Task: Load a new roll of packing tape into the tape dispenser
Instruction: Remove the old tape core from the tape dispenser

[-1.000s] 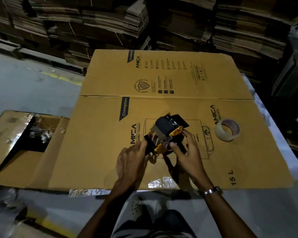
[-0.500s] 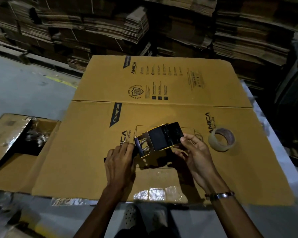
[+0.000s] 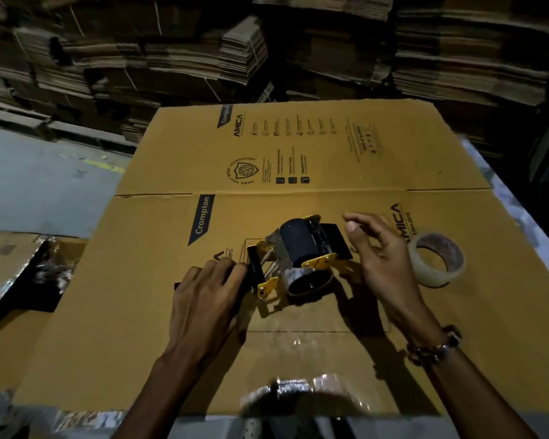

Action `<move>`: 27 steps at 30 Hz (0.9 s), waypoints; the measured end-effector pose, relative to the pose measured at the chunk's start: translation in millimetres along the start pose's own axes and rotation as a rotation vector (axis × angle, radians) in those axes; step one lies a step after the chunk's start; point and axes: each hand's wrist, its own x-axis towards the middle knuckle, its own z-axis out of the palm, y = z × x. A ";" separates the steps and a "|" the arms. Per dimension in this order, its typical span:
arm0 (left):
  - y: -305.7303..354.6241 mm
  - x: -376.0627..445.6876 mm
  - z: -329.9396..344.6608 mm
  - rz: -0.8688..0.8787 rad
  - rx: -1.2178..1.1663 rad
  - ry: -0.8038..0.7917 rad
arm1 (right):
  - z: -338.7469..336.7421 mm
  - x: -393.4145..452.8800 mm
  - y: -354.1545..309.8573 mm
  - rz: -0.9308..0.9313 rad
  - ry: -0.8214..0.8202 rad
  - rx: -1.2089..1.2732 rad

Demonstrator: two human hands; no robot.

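Note:
A black and yellow tape dispenser [image 3: 298, 255] lies on its side on a flattened cardboard box [image 3: 298, 153], with its black roller and springs showing. My left hand [image 3: 203, 296] grips its handle end at the left. Just right of the dispenser my right hand [image 3: 381, 255] hovers with fingers apart and nothing in it. A roll of clear packing tape [image 3: 436, 259] rests on the cardboard to the right of that hand, apart from the dispenser.
An open cardboard box [image 3: 29, 274] with crumpled plastic inside sits at the left. Tall stacks of flattened cartons [image 3: 267, 42] fill the background. Strips of shiny tape [image 3: 298, 394] cover the near edge of the cardboard. Grey floor [image 3: 38, 185] lies to the left.
The dispenser has been turned so its roller faces up and set down on the cardboard. My right hand has let go of it and moved to the right; my left hand still holds the handle.

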 end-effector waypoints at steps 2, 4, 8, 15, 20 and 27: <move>-3.8 2.8 7.9 0.017 0.014 0.010 | 4.2 0.5 -1.1 -0.153 -0.023 -0.067; -6.3 3.8 17.9 0.028 0.021 0.029 | 11.3 -0.8 3.1 -0.255 -0.048 -0.133; -6.0 0.3 38.6 0.025 0.039 0.128 | 19.9 -0.9 14.3 -0.264 -0.065 -0.147; 2.4 -12.3 69.2 0.015 0.096 0.335 | 13.1 -6.7 8.7 -0.440 -0.003 -0.442; 11.4 -26.8 73.7 0.023 0.111 0.439 | 19.0 -22.7 12.2 -0.564 0.123 -0.581; 8.8 -46.5 59.2 0.047 0.201 0.458 | 11.4 -56.0 8.9 -0.547 0.056 -0.545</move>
